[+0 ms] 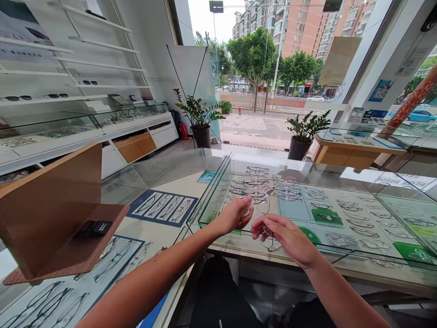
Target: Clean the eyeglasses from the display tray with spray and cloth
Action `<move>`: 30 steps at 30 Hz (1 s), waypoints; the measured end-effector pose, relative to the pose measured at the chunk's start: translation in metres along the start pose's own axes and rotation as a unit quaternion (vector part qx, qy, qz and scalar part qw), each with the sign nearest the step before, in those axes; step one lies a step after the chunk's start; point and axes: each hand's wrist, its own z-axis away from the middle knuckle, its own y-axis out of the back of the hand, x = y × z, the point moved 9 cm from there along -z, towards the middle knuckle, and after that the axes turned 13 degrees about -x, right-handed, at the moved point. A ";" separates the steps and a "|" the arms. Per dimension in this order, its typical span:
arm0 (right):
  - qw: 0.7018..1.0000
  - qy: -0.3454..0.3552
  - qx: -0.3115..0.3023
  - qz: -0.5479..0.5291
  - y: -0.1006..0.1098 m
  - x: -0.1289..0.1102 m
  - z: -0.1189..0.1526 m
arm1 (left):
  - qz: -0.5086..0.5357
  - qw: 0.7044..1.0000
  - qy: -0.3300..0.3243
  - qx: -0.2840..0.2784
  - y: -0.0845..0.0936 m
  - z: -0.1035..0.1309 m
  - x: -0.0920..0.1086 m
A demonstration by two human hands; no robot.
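Observation:
My right hand [285,234] pinches a pair of thin-rimmed eyeglasses [263,206] near the middle. One round lens stands above my fingers and the other hangs below them, over the front edge of the glass display case [228,241]. Just left of the glasses is my left hand [237,214], its fingers curled closed. A small pale bit shows at those fingertips, but I cannot make out what it is. Beneath the glass, rows of eyeglass frames [287,187] lie beyond my hands.
At left, a brown wooden stand [51,205] has a black box [93,228] on its base. A blue-bordered tray [164,207] of eyeglasses lies in the left case. Potted plants [201,134] flank the doorway. Shelves [102,45] line the left wall.

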 end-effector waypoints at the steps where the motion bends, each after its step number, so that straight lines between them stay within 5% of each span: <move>1: 1.000 -0.001 -0.004 -0.003 -0.001 0.001 0.000 | -0.002 1.000 0.002 -0.001 0.000 0.000 -0.001; 9: 1.000 0.009 -0.017 -0.025 -0.003 0.000 -0.001 | 0.022 1.000 0.019 -0.009 -0.003 -0.002 -0.012; 18: 0.986 0.095 0.128 -0.056 0.038 -0.006 0.000 | -0.053 0.997 0.047 -0.026 -0.014 -0.002 -0.015; 25: 0.983 0.096 0.134 -0.083 0.034 0.005 -0.002 | -0.063 0.995 0.056 -0.044 -0.027 -0.003 -0.025; 28: 0.985 0.105 0.122 -0.068 0.039 -0.004 0.002 | -0.046 0.998 0.030 -0.029 -0.018 -0.006 -0.021; 30: 0.982 0.125 0.132 -0.045 0.056 -0.017 0.008 | -0.036 0.999 -0.003 0.011 0.005 -0.009 -0.017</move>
